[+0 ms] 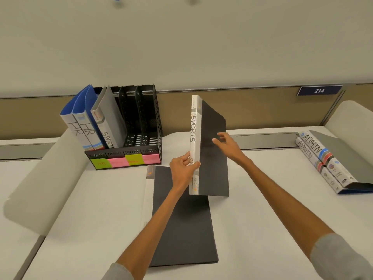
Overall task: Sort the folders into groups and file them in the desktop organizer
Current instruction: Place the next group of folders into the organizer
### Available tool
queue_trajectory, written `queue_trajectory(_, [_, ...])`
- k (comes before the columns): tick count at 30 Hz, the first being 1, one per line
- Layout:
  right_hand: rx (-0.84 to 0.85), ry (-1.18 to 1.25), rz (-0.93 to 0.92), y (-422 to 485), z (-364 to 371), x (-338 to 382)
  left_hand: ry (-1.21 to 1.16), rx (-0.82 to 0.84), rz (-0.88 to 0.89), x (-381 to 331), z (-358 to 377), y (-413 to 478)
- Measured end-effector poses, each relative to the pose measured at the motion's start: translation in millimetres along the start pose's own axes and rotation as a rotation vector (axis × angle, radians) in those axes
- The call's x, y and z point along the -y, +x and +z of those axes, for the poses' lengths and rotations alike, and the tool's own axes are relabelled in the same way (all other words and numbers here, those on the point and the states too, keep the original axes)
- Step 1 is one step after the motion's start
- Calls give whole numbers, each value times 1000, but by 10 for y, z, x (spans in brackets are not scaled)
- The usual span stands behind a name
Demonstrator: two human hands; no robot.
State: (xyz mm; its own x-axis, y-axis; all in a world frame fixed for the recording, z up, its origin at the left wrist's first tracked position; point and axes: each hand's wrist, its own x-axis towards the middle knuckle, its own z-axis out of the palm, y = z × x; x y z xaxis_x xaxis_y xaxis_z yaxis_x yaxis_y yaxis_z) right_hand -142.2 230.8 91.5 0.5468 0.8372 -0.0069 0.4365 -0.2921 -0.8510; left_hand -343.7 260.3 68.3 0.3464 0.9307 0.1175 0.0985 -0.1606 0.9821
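The left hand (182,168) gripped the upright SPORTS folder (214,174) by its spine. The right hand (227,145) lay open against its black cover.

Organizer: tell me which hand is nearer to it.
Left. The left hand grips the held SPORTS folder by its spine, just right of the organizer; the right hand is farther right, at the folder's cover.

An organizer (159,128) stands at the back left of the surface (90,209), with three folders (88,126) in its left compartments and notes (125,161) stuck along its front. In the middle, an upright folder (212,158) is above the far end of a flat folder (181,229). Two folders (323,158) lie together at the far right.
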Motion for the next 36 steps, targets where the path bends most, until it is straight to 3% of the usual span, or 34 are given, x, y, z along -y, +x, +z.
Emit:
queue_trajectory(8, [32, 36, -367, 407, 20, 1412, 47, -110, 91, -46, -410, -22])
queue_trajectory(12, [43, 30, -378, 460, 203, 1900, 55, -160, 144, -51, -609, -2])
queue_trajectory(22, [-228, -73, -598, 307, 790, 2814, 65, -279, 228, -151, -1211, 152])
queue_trajectory(36, [-122, 122, -888, 184, 1476, 3842, 99, -474, 380, -304, -1954, 407])
